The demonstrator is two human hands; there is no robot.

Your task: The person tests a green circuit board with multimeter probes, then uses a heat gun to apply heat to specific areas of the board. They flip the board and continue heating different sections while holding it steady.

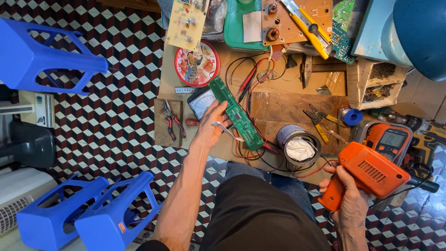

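My left hand (211, 128) grips a long narrow green circuit board (234, 111) by its edge, together with thin metal tweezers (226, 128), over the cardboard-covered workbench (297, 100). Red and black wires (253, 81) trail from the board. My right hand (349, 197) holds an orange pistol-shaped soldering gun (369, 174) by its handle at the bench's near right corner, its black tip pointing right.
A tin with a white cloth (298, 148), an orange multimeter (389, 139), yellow pliers (320, 120), red pliers (173, 122), an analog meter (200, 102), a round red tin lid (196, 65) and loose circuit boards (288, 21) crowd the bench. Blue plastic stools (88, 209) lie on the tiled floor at left.
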